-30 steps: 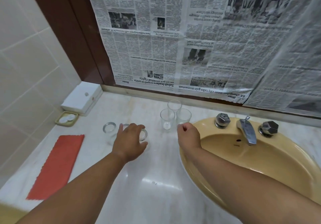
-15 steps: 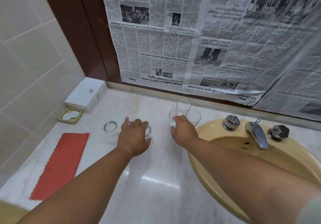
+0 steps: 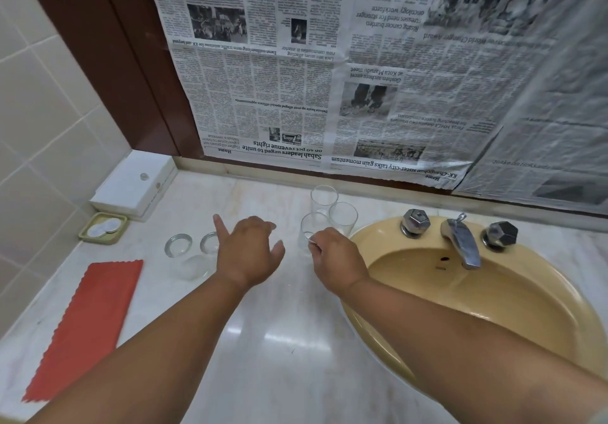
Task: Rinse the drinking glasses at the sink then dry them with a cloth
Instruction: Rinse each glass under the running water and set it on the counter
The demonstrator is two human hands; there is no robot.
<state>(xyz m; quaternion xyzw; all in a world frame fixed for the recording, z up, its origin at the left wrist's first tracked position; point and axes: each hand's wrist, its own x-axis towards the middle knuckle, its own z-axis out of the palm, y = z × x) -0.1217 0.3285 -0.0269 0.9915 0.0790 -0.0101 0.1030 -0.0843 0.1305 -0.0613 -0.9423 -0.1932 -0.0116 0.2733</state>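
Hands: the left hand [image 3: 251,252] is held spread and empty above the table [image 3: 269,341]; the right hand [image 3: 335,259] is closed on the rim of the nearest upright glass [image 3: 309,231].
Upright glasses: two more [image 3: 342,218] are stood just behind, left of the sink [image 3: 493,292].
Inverted glasses: three [image 3: 179,246] are grouped left of the left hand.
Cloth: a red one [image 3: 88,325] is laid flat at the near left.
Tap: a tap [image 3: 460,242] is mounted at the sink's far rim.

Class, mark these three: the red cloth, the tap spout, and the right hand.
red cloth [image 3: 88,321], head view, middle of the fabric.
tap spout [image 3: 462,242], head view, top of the metal spout.
right hand [image 3: 339,257], head view, back of the hand.
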